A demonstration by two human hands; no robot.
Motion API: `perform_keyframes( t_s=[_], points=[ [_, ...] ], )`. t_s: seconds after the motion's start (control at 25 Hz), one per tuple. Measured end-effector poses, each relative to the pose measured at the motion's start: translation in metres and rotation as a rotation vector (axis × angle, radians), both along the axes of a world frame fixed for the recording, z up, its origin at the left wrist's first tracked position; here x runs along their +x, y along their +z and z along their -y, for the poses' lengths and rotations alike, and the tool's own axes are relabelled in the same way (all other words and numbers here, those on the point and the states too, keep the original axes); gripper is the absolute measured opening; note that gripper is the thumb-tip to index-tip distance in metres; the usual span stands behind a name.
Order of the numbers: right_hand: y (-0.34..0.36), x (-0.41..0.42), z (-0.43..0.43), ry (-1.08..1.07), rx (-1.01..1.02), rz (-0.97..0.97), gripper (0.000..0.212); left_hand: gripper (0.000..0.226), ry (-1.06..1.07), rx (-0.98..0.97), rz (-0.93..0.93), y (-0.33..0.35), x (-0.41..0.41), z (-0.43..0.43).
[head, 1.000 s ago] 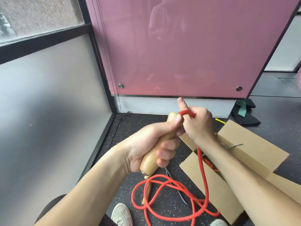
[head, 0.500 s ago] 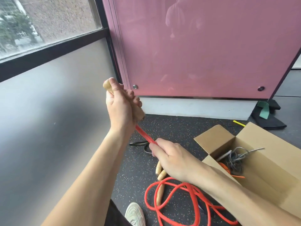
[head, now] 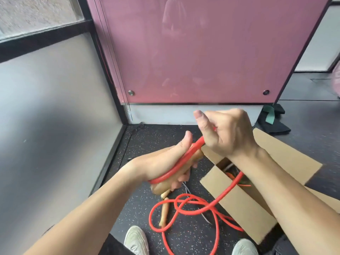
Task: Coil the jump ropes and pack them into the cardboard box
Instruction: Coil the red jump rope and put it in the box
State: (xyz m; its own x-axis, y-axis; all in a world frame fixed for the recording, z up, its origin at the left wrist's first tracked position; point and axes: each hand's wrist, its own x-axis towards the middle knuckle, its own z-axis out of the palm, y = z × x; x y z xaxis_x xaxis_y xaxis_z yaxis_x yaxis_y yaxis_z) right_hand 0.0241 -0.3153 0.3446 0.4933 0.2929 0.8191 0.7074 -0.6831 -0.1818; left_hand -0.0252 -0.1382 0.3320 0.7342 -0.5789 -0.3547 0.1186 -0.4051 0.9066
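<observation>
Red rope (head: 227,190) loops along wooden handle (head: 160,188).

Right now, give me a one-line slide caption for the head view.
Left hand grips a wooden handle while right hand loops the red jump rope over it, beside an open cardboard box.

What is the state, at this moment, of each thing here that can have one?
left hand: grips wooden handle
right hand: grips red rope
red rope: partly laid along the held handle, rest loose on floor
cardboard box: open, ropes inside
second handle: lying on floor
</observation>
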Motion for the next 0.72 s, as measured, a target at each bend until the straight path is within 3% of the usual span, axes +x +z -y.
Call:
perform_keyframes(
  t_s=[0.2, 0.28, 0.36, 0.48, 0.6, 0.72],
  points=[
    [-0.009, 0.026, 0.007, -0.07, 0.237, -0.28, 0.068, 0.044, -0.118, -0.7, -0.311, 0.0, -0.02, 0.021],
    [-0.021, 0.024, -0.013, -0.033, 0.272, -0.585, 0.068, 0.038, -0.072, -0.972, -0.286, 0.006, -0.019, 0.026],
    [-0.032, 0.013, -0.03, 0.007, 0.204, -0.756, 0.062, 0.039, 0.096, -1.114, -0.118, 0.016, -0.01, 0.021],
    [-0.043, -0.001, -0.043, 0.103, 0.079, -0.81, 0.06, 0.038, 0.507, -1.145, 0.146, 0.032, 0.009, 0.001],
    [-0.053, -0.017, -0.055, 0.166, -0.03, -0.954, 0.053, 0.048, 0.895, -1.103, 0.268, 0.038, 0.028, -0.02],
    [-0.06, -0.036, -0.067, 0.221, -0.097, -1.006, 0.052, 0.046, 1.121, -0.921, 0.422, 0.024, 0.046, -0.045]
  ],
)
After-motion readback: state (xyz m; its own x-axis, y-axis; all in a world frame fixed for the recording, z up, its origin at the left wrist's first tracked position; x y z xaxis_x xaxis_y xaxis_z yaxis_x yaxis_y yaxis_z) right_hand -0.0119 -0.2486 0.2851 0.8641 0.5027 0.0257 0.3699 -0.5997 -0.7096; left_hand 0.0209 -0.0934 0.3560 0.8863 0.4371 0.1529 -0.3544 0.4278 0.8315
